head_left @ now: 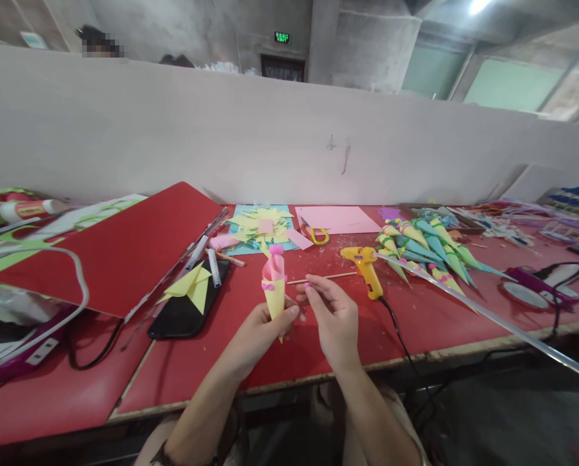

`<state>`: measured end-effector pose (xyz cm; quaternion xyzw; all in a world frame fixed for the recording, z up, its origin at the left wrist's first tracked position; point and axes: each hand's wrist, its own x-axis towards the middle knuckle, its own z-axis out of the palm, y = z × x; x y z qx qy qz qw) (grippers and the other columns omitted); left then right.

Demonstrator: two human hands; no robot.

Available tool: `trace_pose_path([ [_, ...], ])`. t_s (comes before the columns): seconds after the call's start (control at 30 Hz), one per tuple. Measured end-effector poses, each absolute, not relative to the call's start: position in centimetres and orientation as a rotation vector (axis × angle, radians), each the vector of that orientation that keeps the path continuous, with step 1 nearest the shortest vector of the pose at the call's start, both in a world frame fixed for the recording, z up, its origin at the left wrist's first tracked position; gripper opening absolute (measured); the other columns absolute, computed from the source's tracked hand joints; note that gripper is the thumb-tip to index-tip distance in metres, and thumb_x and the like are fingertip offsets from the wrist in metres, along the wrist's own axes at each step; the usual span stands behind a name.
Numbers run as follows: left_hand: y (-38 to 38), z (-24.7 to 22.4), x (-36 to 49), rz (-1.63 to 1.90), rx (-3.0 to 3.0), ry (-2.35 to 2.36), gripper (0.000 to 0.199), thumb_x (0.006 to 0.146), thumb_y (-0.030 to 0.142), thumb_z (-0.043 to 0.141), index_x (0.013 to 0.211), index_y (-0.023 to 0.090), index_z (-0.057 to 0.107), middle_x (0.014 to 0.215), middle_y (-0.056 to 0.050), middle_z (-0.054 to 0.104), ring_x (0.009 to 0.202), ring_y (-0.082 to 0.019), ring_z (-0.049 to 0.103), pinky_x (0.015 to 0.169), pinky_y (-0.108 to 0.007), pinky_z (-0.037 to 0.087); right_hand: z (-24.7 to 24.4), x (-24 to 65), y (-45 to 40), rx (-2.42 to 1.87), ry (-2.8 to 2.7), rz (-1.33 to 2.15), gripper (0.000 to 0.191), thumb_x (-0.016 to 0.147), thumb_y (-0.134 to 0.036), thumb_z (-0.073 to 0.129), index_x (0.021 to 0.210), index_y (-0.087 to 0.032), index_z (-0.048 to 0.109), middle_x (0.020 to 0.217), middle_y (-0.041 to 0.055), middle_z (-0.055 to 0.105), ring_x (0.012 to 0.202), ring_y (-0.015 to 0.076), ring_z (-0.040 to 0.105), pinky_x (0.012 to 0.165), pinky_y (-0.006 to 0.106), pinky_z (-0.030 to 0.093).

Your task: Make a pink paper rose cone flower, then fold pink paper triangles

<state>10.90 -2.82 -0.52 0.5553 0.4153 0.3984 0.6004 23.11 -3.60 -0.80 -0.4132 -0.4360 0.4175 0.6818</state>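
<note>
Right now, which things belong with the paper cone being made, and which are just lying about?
Likely for the job:
yellow cone, in the left hand
pink bit, in the right hand
glue gun

Probably just lying about:
red sheet
white pen

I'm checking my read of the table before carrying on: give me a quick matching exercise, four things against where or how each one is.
1. paper cone
2. glue gun
3. black phone
4. yellow slips

A. lies beneath a folded yellow paper
B. piled on a blue sheet
C. held in the left hand
D. has a long clear rod sticking out of it

Pairs: 1-C, 2-D, 3-A, 4-B
</note>
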Motion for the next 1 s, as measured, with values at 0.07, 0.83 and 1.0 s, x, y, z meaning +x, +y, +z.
trace_pose_path([
  [0.07, -3.0, -0.4, 11.1, 0.898, 1.335, 0.983, 0.03, 0.071, 0.044, 0.058, 0.065, 0.014, 0.058, 0.051, 0.005, 0.043, 0.048, -0.007, 0.036, 0.049, -0.021, 0.029, -0.8, 23.2, -3.6, -0.913, -0.981, 0.923, 0.011, 0.075, -0.025, 0.059, 0.083, -0.019, 0.064, 0.076, 0.0018, 0.067, 0.066, 0.0134, 0.062, 0.06, 0.025, 0.051],
  [0.83, -3.2, -0.6, 12.3, 0.855, 1.531, 1.055, 0.029, 0.072, 0.043, 0.051, 0.062, 0.017, 0.045, 0.053, 0.005, 0.042, 0.049, -0.009, 0.037, 0.045, -0.02, 0.029, -0.7, 23.0, -3.6, -0.783, -1.178, 0.827, 0.01, 0.075, -0.019, 0.059, 0.078, -0.023, 0.068, 0.095, 0.0044, 0.054, 0.095, 0.0177, 0.054, 0.079, 0.029, 0.046],
  [1.0, -3.1, -1.1, 12.3, 0.841, 1.579, 1.055, 0.029, 0.074, 0.042, 0.048, 0.059, 0.017, 0.043, 0.051, 0.005, 0.043, 0.048, -0.009, 0.039, 0.044, -0.02, 0.029, -0.9, 22.7, -3.5, -0.771, -1.138, 0.847, 0.008, 0.073, -0.02, 0.061, 0.08, -0.021, 0.064, 0.094, 0.0032, 0.054, 0.091, 0.0161, 0.055, 0.079, 0.028, 0.047],
])
